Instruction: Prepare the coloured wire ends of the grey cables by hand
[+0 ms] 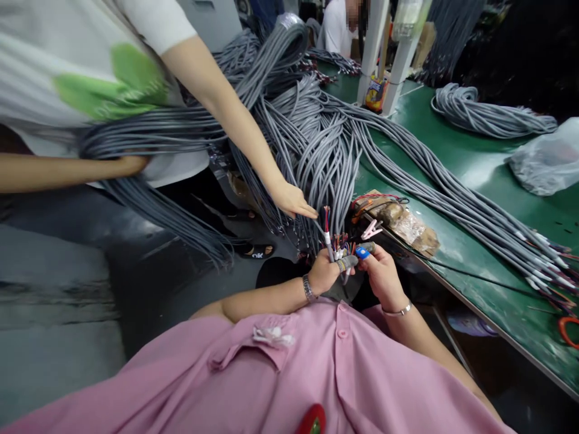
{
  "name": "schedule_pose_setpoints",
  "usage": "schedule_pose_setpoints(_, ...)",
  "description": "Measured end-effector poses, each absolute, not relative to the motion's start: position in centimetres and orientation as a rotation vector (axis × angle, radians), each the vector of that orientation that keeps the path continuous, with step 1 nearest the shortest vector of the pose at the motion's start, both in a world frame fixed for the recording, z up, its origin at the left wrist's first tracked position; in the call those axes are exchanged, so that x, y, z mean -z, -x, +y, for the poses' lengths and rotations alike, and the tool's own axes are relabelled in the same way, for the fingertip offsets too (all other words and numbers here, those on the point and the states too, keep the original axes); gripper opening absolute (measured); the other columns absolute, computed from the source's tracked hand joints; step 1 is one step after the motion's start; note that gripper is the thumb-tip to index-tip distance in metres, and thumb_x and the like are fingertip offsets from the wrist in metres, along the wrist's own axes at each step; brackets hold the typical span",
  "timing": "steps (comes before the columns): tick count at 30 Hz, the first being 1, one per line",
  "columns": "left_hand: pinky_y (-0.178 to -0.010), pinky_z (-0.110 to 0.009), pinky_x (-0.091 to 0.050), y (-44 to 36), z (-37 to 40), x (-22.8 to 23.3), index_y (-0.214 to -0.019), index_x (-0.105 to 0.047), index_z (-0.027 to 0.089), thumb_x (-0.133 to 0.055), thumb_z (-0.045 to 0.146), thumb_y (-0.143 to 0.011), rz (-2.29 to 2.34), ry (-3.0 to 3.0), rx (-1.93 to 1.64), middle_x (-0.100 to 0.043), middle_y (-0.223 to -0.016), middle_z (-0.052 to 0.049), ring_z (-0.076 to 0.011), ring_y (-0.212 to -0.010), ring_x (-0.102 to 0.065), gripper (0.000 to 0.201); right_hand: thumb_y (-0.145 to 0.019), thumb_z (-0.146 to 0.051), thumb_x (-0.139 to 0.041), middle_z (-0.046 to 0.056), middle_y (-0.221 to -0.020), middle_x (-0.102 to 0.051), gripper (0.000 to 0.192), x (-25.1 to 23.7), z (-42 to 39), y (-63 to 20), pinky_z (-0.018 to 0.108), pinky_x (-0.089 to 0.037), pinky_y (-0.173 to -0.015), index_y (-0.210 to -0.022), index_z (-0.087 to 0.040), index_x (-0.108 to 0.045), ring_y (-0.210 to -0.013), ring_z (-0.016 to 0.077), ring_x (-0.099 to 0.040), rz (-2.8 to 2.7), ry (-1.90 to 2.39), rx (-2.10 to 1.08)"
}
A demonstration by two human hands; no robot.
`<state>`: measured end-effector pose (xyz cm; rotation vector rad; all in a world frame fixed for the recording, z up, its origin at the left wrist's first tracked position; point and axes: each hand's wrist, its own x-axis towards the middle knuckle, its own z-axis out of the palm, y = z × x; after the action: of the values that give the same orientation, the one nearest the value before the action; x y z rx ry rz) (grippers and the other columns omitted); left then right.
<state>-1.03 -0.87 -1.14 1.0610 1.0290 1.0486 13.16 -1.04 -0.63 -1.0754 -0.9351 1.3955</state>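
Note:
My left hand (323,272) is closed around several grey cable ends, with a grey covering on one of its fingers. Coloured wire ends (340,246) fan out above that hand. One grey cable (328,240) stands up taller than the others, with a white band and red and blue wires at its tip. Right beside it, my right hand (383,278) pinches at the coloured wires, with a blue wrap (362,253) on the thumb. Which wire lies between its fingertips cannot be made out. A large heap of grey cables (316,144) hangs over the table edge in front.
A co-worker's hand (294,200) points at the cables near my left hand; their other arm carries a grey cable bundle (149,135). On the green table (479,259) are a taped block (407,226), pink clip (371,229), cable coil (488,114) and plastic bag (549,158).

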Motion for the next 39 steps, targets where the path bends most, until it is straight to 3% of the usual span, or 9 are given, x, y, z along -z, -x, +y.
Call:
schedule_pose_setpoints(15, -0.045, -0.022, -0.033, 0.6, -1.9, -0.7, -0.060, -0.061, 0.015, -0.070, 0.047, -0.071, 0.976, -1.240, -0.881, -0.057, -0.051, 0.000, -0.0081, -0.044, -0.045, 0.036, -0.075, -0.025, -0.070, -0.005, -0.064, -0.051, 0.014, 2.7, -3.7, -14.8, 0.024, -0.041, -0.054, -0.072, -0.019, -0.058, -0.057, 0.0094, -0.047, -0.718, 1.070, -1.390)
schedule_pose_setpoints(23, -0.042, -0.022, -0.032, 0.6, -1.5, -1.1, -0.056, -0.058, 0.014, -0.073, 0.050, -0.068, 0.975, -1.093, -0.932, -0.054, -0.047, 0.000, -0.0084, -0.041, -0.045, 0.040, -0.075, -0.025, -0.070, -0.006, -0.062, -0.048, 0.013, 2.1, -3.5, -14.0, 0.023, -0.040, -0.055, -0.074, -0.019, -0.058, -0.055, 0.0081, -0.043, -0.643, 1.049, -1.394)
schedule_pose_setpoints(31, -0.045, -0.022, -0.036, 0.7, -1.1, 0.7, -0.054, -0.061, 0.013, -0.070, 0.050, -0.072, 0.997, -1.000, -1.099, -0.062, -0.054, -0.005, -0.0095, -0.047, -0.050, 0.042, -0.075, -0.025, -0.070, -0.006, -0.060, -0.047, 0.016, 1.6, -2.5, -13.0, 0.022, -0.037, -0.053, -0.071, -0.019, -0.056, -0.054, 0.0080, -0.041, -0.663, 1.014, -1.409)
schedule_pose_setpoints(39, -0.044, -0.022, -0.035, 0.6, -1.0, 1.5, -0.055, -0.063, 0.012, -0.071, 0.046, -0.072, 0.966, -0.992, -1.106, -0.063, -0.055, -0.005, -0.0093, -0.046, -0.051, 0.038, -0.084, -0.050, -0.058, -0.003, -0.062, -0.052, 0.031, 1.9, -2.3, -12.9, 0.026, -0.040, -0.054, -0.078, -0.020, -0.062, -0.055, 0.0112, -0.046, -0.749, 1.015, -1.522)
